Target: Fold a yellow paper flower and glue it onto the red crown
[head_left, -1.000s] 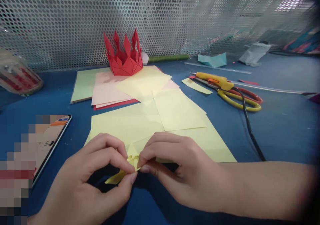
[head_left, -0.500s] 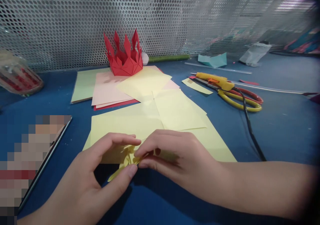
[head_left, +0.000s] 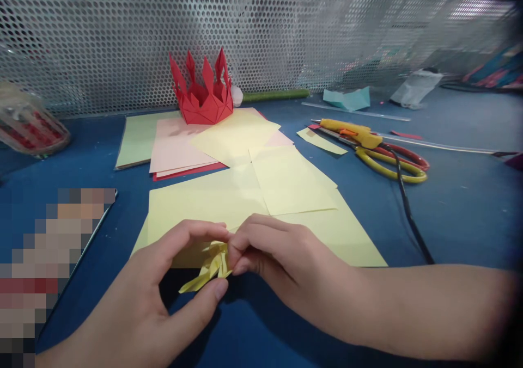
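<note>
A small folded yellow paper piece [head_left: 214, 264] with several pointed flaps is between my two hands, low in the middle of the view. My right hand [head_left: 286, 270] is closed, its thumb and curled fingers pinching the right end of the piece and hiding that end. My left hand [head_left: 147, 281] curves around the left side, with the index finger above and the thumb along the lower edge. Its other fingers are hidden behind the paper. Just beyond my hands lie overlapping pale yellow sheets [head_left: 204, 194] on the blue table [head_left: 253, 330].
A red folded-paper crown [head_left: 207, 104] stands on stacked pink [head_left: 171, 150] and green sheets [head_left: 139, 134]. Yellow-handled scissors [head_left: 392, 175] lie under a yellow glue gun [head_left: 351, 131] with a black cord. A jar [head_left: 32, 123] and a pixelated device [head_left: 61, 264] are left. Perforated metal [head_left: 286, 30] stands behind.
My left thumb has eased slightly down from the yellow paper piece, so more of its flaps show. My right fingers have curled in tighter at its right end.
</note>
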Action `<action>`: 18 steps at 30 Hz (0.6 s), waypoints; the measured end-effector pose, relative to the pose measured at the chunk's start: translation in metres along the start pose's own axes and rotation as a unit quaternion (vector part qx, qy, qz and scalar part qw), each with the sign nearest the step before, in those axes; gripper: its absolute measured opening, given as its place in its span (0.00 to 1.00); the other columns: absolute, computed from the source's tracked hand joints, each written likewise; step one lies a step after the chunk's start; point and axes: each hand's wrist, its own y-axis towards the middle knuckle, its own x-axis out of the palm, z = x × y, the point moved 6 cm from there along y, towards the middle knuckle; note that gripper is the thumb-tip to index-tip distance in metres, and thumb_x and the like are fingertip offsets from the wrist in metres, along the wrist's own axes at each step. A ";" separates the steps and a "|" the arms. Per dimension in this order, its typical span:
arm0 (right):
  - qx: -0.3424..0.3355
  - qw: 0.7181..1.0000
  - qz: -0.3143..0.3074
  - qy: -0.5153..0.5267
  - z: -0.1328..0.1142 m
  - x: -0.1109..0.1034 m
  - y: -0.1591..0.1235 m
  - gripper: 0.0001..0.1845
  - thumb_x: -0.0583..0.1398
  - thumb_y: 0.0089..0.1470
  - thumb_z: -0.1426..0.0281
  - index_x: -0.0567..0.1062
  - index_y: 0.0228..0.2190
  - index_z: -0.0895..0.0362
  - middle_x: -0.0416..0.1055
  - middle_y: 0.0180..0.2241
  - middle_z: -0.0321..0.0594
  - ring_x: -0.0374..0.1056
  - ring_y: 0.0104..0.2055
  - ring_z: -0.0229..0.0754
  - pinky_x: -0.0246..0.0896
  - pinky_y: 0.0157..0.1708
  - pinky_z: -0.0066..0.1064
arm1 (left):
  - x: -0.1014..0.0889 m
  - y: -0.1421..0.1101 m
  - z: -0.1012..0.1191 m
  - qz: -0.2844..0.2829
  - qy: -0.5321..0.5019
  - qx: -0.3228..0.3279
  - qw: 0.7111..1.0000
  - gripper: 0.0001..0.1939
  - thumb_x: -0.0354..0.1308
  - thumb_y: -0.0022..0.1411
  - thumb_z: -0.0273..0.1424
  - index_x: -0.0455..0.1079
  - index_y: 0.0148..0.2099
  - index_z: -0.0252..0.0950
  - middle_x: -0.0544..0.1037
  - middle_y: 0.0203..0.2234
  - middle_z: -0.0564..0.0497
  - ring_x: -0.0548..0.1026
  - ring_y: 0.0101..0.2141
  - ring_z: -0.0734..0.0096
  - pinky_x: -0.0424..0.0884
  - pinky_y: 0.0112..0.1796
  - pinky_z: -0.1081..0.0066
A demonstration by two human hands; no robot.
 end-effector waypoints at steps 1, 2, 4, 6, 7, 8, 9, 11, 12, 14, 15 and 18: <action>-0.007 1.000 -0.002 -0.003 -0.001 0.000 0.000 0.12 0.55 0.63 0.80 0.70 0.29 0.56 0.72 0.31 0.36 0.68 0.31 0.34 0.65 0.32 0.23 | 0.000 0.000 0.000 0.002 0.001 0.003 1.000 0.17 0.59 0.61 0.32 0.69 0.52 0.54 0.83 0.43 0.60 0.83 0.41 0.72 0.77 0.40 0.82; -0.013 1.000 -0.003 -0.002 -0.002 0.000 -0.001 0.12 0.55 0.63 0.79 0.70 0.29 0.56 0.72 0.31 0.36 0.69 0.32 0.34 0.65 0.33 0.23 | 0.001 -0.001 0.000 0.000 0.002 0.005 1.000 0.18 0.59 0.61 0.32 0.68 0.53 0.55 0.83 0.44 0.61 0.83 0.41 0.73 0.77 0.40 0.84; -0.021 1.000 -0.001 0.018 -0.003 0.000 -0.001 0.11 0.56 0.63 0.78 0.71 0.29 0.55 0.74 0.31 0.36 0.71 0.33 0.34 0.67 0.34 0.23 | 0.003 -0.001 0.000 -0.019 0.003 0.010 1.000 0.20 0.58 0.62 0.32 0.66 0.55 0.56 0.82 0.44 0.61 0.83 0.41 0.76 0.76 0.40 0.85; -0.008 0.998 0.015 0.066 0.000 -0.003 0.000 0.07 0.60 0.62 0.76 0.74 0.31 0.55 0.76 0.33 0.35 0.73 0.34 0.34 0.68 0.36 0.23 | 0.005 0.000 -0.001 -0.042 0.005 0.008 0.999 0.21 0.57 0.64 0.31 0.64 0.57 0.57 0.82 0.45 0.62 0.82 0.41 0.76 0.76 0.41 0.84; 0.006 0.995 0.025 0.097 0.002 -0.004 0.001 0.04 0.62 0.61 0.75 0.75 0.33 0.55 0.77 0.34 0.34 0.73 0.34 0.34 0.69 0.36 0.23 | 0.005 0.000 -0.001 -0.047 0.005 0.005 0.999 0.20 0.57 0.64 0.32 0.65 0.57 0.58 0.82 0.45 0.62 0.82 0.42 0.76 0.76 0.42 0.84; 0.022 0.991 0.035 0.124 0.004 -0.006 0.002 0.03 0.64 0.59 0.74 0.76 0.35 0.55 0.78 0.34 0.34 0.74 0.34 0.34 0.70 0.37 0.23 | 0.005 0.000 -0.001 -0.047 0.003 0.002 0.999 0.20 0.57 0.65 0.33 0.65 0.56 0.58 0.82 0.45 0.63 0.82 0.42 0.75 0.75 0.43 0.83; 0.037 0.988 0.044 0.144 0.006 -0.007 0.002 0.04 0.65 0.58 0.74 0.77 0.36 0.55 0.79 0.34 0.33 0.74 0.33 0.33 0.70 0.37 0.22 | 0.003 0.000 -0.001 -0.040 0.001 -0.003 0.999 0.19 0.58 0.65 0.34 0.66 0.56 0.59 0.82 0.45 0.63 0.82 0.41 0.75 0.75 0.43 0.83; 0.052 0.985 0.054 0.155 0.008 -0.010 0.004 0.04 0.67 0.56 0.75 0.78 0.34 0.55 0.79 0.32 0.32 0.74 0.33 0.33 0.70 0.37 0.21 | 0.000 -0.001 0.000 -0.016 -0.010 -0.018 1.000 0.17 0.59 0.63 0.36 0.68 0.54 0.60 0.82 0.43 0.64 0.82 0.40 0.76 0.75 0.41 0.85; 0.053 0.986 0.056 0.148 0.007 -0.011 0.004 0.04 0.67 0.55 0.75 0.78 0.32 0.56 0.79 0.31 0.32 0.74 0.32 0.32 0.69 0.36 0.21 | -0.001 -0.002 0.000 -0.004 -0.020 -0.025 0.999 0.17 0.60 0.63 0.37 0.70 0.53 0.60 0.82 0.42 0.64 0.82 0.39 0.76 0.75 0.40 0.85; 0.049 0.990 0.053 0.125 0.005 -0.012 0.005 0.05 0.67 0.55 0.76 0.77 0.29 0.56 0.78 0.30 0.32 0.74 0.32 0.32 0.69 0.36 0.20 | -0.001 -0.005 0.000 0.008 -0.045 -0.041 0.998 0.16 0.60 0.61 0.37 0.71 0.51 0.60 0.82 0.42 0.65 0.81 0.39 0.76 0.75 0.39 0.85; 0.047 0.991 0.051 0.114 0.004 -0.012 0.005 0.05 0.66 0.55 0.77 0.77 0.29 0.56 0.78 0.30 0.32 0.73 0.32 0.32 0.68 0.35 0.20 | -0.001 -0.008 0.000 0.014 -0.060 -0.049 0.997 0.16 0.60 0.61 0.37 0.71 0.51 0.60 0.82 0.42 0.65 0.81 0.40 0.75 0.75 0.40 0.84; 0.046 0.993 0.051 0.099 0.003 -0.013 0.004 0.05 0.63 0.58 0.78 0.76 0.30 0.56 0.78 0.31 0.32 0.73 0.32 0.31 0.68 0.33 0.19 | 0.000 -0.015 -0.006 0.031 -0.102 -0.071 0.992 0.18 0.61 0.60 0.41 0.71 0.53 0.58 0.81 0.46 0.60 0.80 0.44 0.67 0.77 0.44 0.76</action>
